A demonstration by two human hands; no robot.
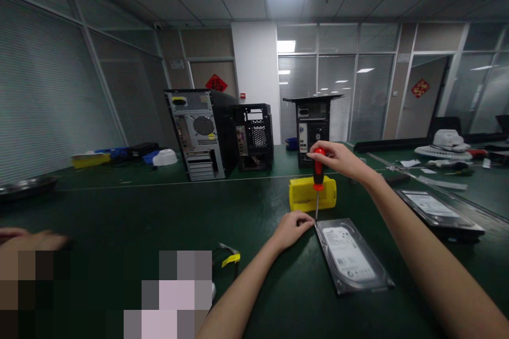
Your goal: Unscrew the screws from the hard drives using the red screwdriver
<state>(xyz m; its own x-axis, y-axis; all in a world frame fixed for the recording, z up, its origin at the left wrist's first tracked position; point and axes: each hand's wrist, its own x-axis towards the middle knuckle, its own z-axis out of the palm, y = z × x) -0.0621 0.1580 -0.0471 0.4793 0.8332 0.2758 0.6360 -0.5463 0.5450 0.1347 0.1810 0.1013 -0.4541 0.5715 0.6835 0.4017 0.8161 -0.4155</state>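
My right hand (336, 158) grips the red and black handle of a screwdriver (318, 169) from above. The screwdriver stands nearly upright, its tip at the far left corner of a hard drive (350, 257). That drive lies label up on the green table. My left hand (293, 230) is at the same corner, thumb and fingers closed beside the screwdriver tip. Whatever they pinch is too small to make out. Just behind the tip is a yellow plastic bin (312, 194), partly covered by the screwdriver.
Computer cases (202, 132) stand along the back of the table (159, 217). More hard drives (437, 212) are stacked at the right, near a white hat (443, 143). A cable with a yellow tag (231, 259) lies by my left forearm. Another person's hand (34, 238) shows at far left.
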